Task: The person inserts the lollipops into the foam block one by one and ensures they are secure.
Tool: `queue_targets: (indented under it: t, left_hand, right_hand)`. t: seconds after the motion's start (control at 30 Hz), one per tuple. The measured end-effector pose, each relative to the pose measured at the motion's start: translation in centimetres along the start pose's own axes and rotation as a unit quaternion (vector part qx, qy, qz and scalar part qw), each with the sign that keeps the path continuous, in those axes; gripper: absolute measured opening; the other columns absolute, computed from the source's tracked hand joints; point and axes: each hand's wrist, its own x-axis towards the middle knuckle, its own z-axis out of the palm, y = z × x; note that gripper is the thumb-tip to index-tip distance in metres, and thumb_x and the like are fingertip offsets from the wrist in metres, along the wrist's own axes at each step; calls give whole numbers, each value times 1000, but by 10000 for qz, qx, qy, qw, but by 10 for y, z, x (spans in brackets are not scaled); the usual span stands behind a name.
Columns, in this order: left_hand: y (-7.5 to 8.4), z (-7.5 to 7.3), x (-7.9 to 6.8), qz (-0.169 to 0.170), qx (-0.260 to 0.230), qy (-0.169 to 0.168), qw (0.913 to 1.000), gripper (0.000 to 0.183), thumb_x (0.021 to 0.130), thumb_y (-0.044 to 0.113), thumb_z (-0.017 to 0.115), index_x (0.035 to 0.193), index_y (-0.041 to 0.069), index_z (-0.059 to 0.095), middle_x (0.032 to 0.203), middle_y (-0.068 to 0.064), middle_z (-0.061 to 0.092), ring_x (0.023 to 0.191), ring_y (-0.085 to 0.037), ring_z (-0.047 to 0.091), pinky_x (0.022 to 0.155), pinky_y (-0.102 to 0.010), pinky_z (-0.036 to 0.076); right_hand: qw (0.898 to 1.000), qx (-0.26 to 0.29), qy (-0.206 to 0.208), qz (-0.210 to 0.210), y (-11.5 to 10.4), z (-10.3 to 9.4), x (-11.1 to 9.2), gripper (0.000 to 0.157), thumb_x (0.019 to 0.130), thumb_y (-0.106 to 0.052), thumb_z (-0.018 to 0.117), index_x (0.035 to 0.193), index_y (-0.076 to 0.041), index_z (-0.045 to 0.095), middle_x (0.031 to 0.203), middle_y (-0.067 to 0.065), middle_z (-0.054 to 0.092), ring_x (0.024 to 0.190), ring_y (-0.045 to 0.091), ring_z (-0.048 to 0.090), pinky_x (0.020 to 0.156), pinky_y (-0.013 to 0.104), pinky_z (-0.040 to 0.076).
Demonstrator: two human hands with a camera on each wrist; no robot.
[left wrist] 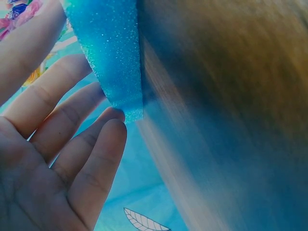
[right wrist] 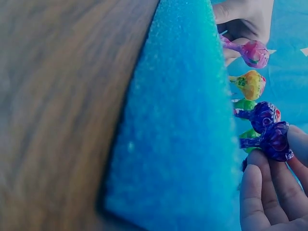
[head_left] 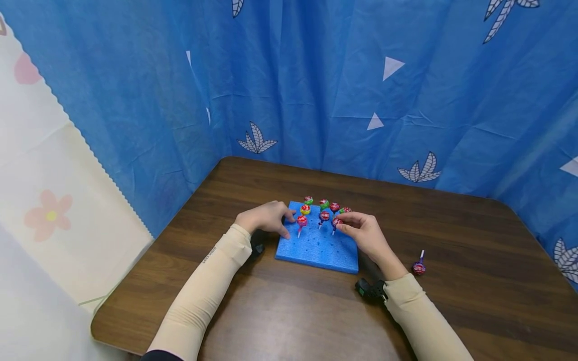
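A blue foam board (head_left: 316,253) with small holes lies on the table, several wrapped lollipops standing upright in it. The right hand (head_left: 368,235) pinches a purple-wrapped lollipop (right wrist: 276,142) by its candy head, at the right of the board; its stick points down to the foam. At the board's left side, the left hand (head_left: 269,218) touches the edge, its fingers extended and slightly bent in the left wrist view. Close to that hand stand a pink lollipop (head_left: 301,220) and a yellow lollipop (head_left: 305,209). Another purple lollipop (head_left: 324,216) stands mid-board.
One loose purple lollipop (head_left: 419,268) lies on the brown wooden table (head_left: 307,316), right of the right forearm. Behind the table hangs a blue curtain (head_left: 307,75); a pale flowered cloth (head_left: 54,165) is at the left.
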Motion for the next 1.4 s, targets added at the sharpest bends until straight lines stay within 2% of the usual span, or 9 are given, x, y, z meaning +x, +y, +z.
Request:
queue_targets:
  t: [0.37,0.57,0.83,0.9,1.03,1.13,1.4]
  left_hand:
    - [1,0,0,-55,25,-18,10000,49,84,30,82,128,12,70,152,-7,51,144,-28,44,112,-41,45]
    - [1,0,1,-28,26,-8,10000,49,84,30,82,128,11,70,151,-7,52,143,-28,45,112,-41,46]
    - [0,0,0,-7,0,-6,10000,48,84,30,82,127,11,70,151,-7,52,143,-27,46,112,-40,46]
    - [-1,0,0,-5,-1,0,10000,48,84,30,82,127,11,71,150,-7,53,143,-27,46,112,-40,46]
    - [-1,1,0,19,-12,1,10000,48,84,30,82,127,11,70,150,-7,52,143,-27,46,111,-39,47]
    - [-1,1,1,22,-33,3,10000,48,84,29,82,127,11,70,150,-7,52,143,-27,46,111,-39,47]
    - [-2,1,2,30,-68,33,10000,48,84,29,82,127,11,70,150,-7,52,143,-27,46,112,-39,46]
  right_hand:
    - [9993,-318,-48,-203,-5,-7,-4,28,95,-12,69,122,-2,70,115,17,74,107,28,70,89,26,58]
    - [9988,-395,117,-248,-7,-15,-9,26,96,-11,67,120,0,70,117,20,73,104,23,71,85,21,58]
    - [9995,-274,131,13,-7,-36,-21,33,97,-14,66,125,3,66,122,24,69,105,25,71,85,18,57]
    - [9995,-295,132,65,-3,-43,-26,35,98,-16,66,127,2,65,124,25,68,104,21,71,85,16,56]
    - [9990,-370,170,169,6,-56,-37,37,98,-18,66,128,3,64,126,26,66,99,1,68,85,12,54]
    - [9986,-428,180,242,15,-65,-46,39,98,-19,66,129,4,63,127,27,66,95,-9,64,84,11,53]
    - [9930,-1017,-61,594,30,-83,-59,45,96,-27,69,130,2,63,126,22,67,93,-7,60,79,13,54]
